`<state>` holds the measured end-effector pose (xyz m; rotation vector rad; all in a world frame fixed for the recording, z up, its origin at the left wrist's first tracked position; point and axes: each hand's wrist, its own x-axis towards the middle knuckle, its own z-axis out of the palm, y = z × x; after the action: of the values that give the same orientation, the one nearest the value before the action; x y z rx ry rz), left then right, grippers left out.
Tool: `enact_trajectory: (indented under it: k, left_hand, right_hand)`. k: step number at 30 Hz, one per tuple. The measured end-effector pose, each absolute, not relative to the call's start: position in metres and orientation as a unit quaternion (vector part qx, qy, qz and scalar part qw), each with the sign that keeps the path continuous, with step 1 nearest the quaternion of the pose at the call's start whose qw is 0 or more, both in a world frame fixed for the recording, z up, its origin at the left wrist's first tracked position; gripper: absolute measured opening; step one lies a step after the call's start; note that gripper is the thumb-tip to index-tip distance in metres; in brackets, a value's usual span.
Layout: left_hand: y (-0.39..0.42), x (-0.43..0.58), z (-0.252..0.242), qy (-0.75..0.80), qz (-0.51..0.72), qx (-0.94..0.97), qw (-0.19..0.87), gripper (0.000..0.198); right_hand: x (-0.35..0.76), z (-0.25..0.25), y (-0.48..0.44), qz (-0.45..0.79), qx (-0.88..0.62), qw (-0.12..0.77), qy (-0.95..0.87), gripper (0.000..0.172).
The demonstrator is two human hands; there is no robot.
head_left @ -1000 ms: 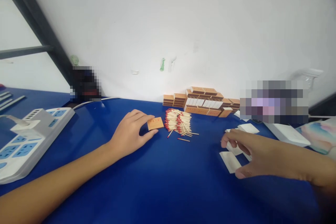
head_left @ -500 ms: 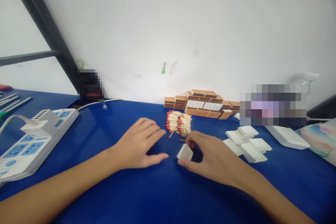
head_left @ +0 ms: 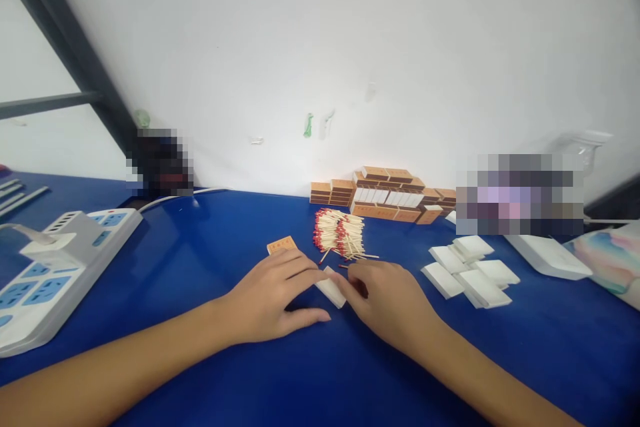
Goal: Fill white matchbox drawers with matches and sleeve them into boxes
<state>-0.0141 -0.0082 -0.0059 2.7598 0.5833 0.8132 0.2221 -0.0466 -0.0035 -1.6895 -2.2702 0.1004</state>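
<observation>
Both my hands meet at the middle of the blue table [head_left: 210,260] around a small white matchbox tray [head_left: 331,285]. My left hand [head_left: 273,290] lies with fingers stretched toward the tray's left end, thumb out below. My right hand [head_left: 387,297] has its fingers curled on the tray's right end. Just behind my left fingers lies an orange matchbox sleeve [head_left: 281,245]. A pile of red-tipped matches [head_left: 340,235] sits right behind the tray.
Several white trays [head_left: 470,267] lie to the right. Stacked orange matchboxes [head_left: 385,195] line the wall. A white power strip [head_left: 55,260] with a cable is at the left. A white flat box [head_left: 547,255] and coloured paper are at far right.
My right hand brought the white tray left until it met my left fingers. The orange sleeve, hidden half a second ago, now shows behind my left hand.
</observation>
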Motion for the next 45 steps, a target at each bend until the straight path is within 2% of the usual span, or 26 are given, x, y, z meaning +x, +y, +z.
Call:
enact_trajectory:
  k: [6, 13, 21, 25, 29, 35, 41, 45]
  left_hand:
    - [-0.004, -0.018, -0.012, 0.22, 0.275, 0.928, 0.118, 0.013]
    - [0.0, -0.019, -0.011, 0.206, 0.278, 0.929, 0.129, 0.01]
    - [0.003, -0.019, -0.013, 0.215, 0.267, 0.928, 0.148, 0.039]
    - [0.003, -0.019, -0.009, 0.252, 0.266, 0.924, 0.109, 0.049]
    - [0.0, -0.017, -0.009, 0.259, 0.283, 0.919, 0.087, 0.043]
    - [0.002, -0.017, -0.011, 0.254, 0.273, 0.921, 0.111, 0.026]
    - [0.006, -0.019, -0.016, 0.246, 0.275, 0.922, 0.118, 0.04]
    - [0.004, -0.019, -0.017, 0.247, 0.286, 0.919, 0.109, 0.044]
  right_hand:
    - [0.233, -0.005, -0.046, 0.063, -0.516, 0.199, -0.831, 0.036]
    - [0.255, -0.002, -0.035, 0.027, -0.526, 0.219, -0.821, 0.03]
    - [0.277, -0.004, -0.027, 0.026, -0.552, 0.212, -0.806, 0.015]
    - [0.278, -0.006, -0.025, 0.062, -0.553, 0.205, -0.805, 0.011]
    - [0.28, -0.003, -0.024, 0.094, -0.547, 0.199, -0.807, 0.01]
    - [0.281, 0.0, -0.024, 0.141, -0.524, 0.166, -0.824, 0.013]
    - [0.265, 0.004, -0.034, 0.118, -0.487, 0.233, -0.834, 0.008]
    - [0.245, 0.001, -0.046, 0.11, -0.446, 0.223, -0.86, 0.006]
